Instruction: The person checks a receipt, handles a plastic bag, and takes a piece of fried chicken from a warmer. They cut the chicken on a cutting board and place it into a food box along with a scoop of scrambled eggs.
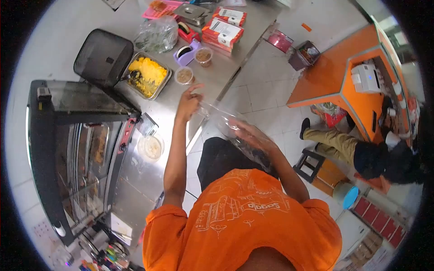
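Note:
A clear plastic bag (221, 118) stretches between my two hands, in front of my orange shirt. My left hand (189, 104) is closed on one end of it, by the counter's edge, just below a small lidded cup of brown food (184, 76). My right hand (253, 135) lies along the bag's other part, its fingers extended and slightly blurred. Beside the first cup stands a second one (203, 56). To their left is a metal tray of yellow food (149, 74) with a utensil in it.
The steel counter (181, 115) also bears a purple tape dispenser (184, 52), red boxes (222, 34) and a round container (151, 147). A glass display case (86, 153) stands at left. Another person (361, 151) is at an orange desk (325, 72) on the right.

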### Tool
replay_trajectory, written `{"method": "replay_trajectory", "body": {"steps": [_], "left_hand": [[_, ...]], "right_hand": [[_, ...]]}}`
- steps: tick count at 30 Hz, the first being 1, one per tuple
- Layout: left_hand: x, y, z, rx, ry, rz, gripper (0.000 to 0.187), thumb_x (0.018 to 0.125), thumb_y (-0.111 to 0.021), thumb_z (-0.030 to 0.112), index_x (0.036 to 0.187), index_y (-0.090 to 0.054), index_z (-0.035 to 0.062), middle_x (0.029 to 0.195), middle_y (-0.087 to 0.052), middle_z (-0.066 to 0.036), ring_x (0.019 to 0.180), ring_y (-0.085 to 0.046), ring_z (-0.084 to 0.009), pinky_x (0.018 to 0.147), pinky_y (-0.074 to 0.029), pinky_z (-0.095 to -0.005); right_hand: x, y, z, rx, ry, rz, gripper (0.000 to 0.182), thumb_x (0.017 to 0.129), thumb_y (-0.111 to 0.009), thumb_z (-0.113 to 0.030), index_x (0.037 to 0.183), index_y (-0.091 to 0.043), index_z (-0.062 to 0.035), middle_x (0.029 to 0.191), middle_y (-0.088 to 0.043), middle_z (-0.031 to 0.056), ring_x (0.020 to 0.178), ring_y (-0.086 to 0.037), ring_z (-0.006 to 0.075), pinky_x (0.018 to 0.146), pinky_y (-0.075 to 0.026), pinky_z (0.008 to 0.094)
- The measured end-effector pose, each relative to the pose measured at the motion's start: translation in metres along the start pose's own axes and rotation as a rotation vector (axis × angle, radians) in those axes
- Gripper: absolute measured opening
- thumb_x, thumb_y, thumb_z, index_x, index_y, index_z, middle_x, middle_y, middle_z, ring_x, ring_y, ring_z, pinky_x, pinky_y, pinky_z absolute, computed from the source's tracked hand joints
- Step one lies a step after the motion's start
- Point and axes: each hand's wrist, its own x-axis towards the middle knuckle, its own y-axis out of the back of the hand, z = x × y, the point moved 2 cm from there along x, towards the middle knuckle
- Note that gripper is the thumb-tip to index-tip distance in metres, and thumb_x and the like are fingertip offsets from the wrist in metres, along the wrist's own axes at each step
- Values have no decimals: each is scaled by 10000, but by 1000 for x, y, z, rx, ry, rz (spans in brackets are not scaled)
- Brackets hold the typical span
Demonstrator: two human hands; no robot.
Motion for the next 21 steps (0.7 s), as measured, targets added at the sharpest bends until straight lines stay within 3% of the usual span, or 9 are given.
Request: {"method": "replay_trajectory", "body": {"steps": [2, 5, 7, 10, 12, 13, 15, 17, 21], "left_hand": [[-6, 27, -2, 35, 39, 98, 395, 870, -622, 31, 1256, -604, 112, 708, -539, 10, 467, -374, -37, 379, -249, -210], [-21, 41, -4, 21, 83, 173, 419, 856, -622, 16, 1264, -600, 108, 755, -555, -4, 454, -350, -21, 366, -224, -206], [-24, 48, -13, 1, 110, 209, 439, 843, -620, 1, 1270, -594, 100, 802, -573, -17, 440, -327, -4, 353, -200, -201], [-24, 66, -43, 49, 105, 286, 426, 848, -681, 95, 1264, -594, 78, 906, -618, -83, 539, -500, -92, 428, -362, -243], [-38, 70, -51, 1151, -558, 846, 390, 868, -695, 123, 1248, -613, 109, 967, -627, -149, 873, -616, -277, 675, -489, -364], [-64, 33, 3, 1104, -541, 744, 482, 804, -766, 173, 1250, -598, 98, 1170, -594, -200, 1136, -538, -369, 933, -439, -434], [-93, -29, 48, 528, -526, 376, 656, 685, -869, 240, 1252, -578, 87, 1252, -594, -117, 1162, -552, -324, 1036, -391, -402], [-117, -78, 74, 727, -630, 181, 657, 680, -863, 147, 1263, -566, 84, 1227, -593, -116, 1150, -559, -300, 985, -451, -379], [-111, -46, 55, 695, -408, 240, 615, 694, -843, 74, 1261, -607, 79, 1091, -643, -115, 996, -628, -260, 851, -522, -348]], "right_hand": [[-6, 19, 9, -569, -204, -277, 817, 934, -645, -303, 1550, -164, -63, 1579, -245, 174, 1433, -295, 266, 1176, -250, 397], [-26, 11, -29, -114, 27, -123, 819, 935, -641, -354, 1548, -177, -71, 1570, -264, 189, 1439, -292, 275, 1174, -253, 408], [-13, 29, -35, -232, 26, -177, 836, 922, -655, -372, 1546, -186, -74, 1574, -260, 182, 1443, -286, 263, 1174, -253, 409], [23, 45, -57, -421, 40, -295, 863, 900, -672, -411, 1551, -186, -122, 1584, -241, 175, 1440, -290, 306, 1155, -290, 431], [49, 42, -71, -497, 47, -371, 875, 890, -675, -432, 1557, -178, -165, 1590, -226, 174, 1433, -301, 362, 1136, -326, 453], [65, 36, -76, -690, 105, -327, 812, 879, -682, -432, 1520, -272, -147, 1519, -340, 197, 1364, -396, 372, 1089, -379, 441], [92, 12, -80, -880, 160, -290, 756, 868, -688, -431, 1483, -367, -130, 1448, -454, 219, 1295, -490, 381, 1043, -432, 429], [120, -17, -79, -1159, 17, -345, 562, 855, -673, -417, 1290, -565, -78, 1196, -632, 231, 1066, -623, 401, 917, -501, 442], [157, -59, -86, -1373, 93, -528, 476, 840, -655, -413, 1139, -625, -44, 1022, -681, 222, 942, -644, 416, 840, -514, 480]]}}
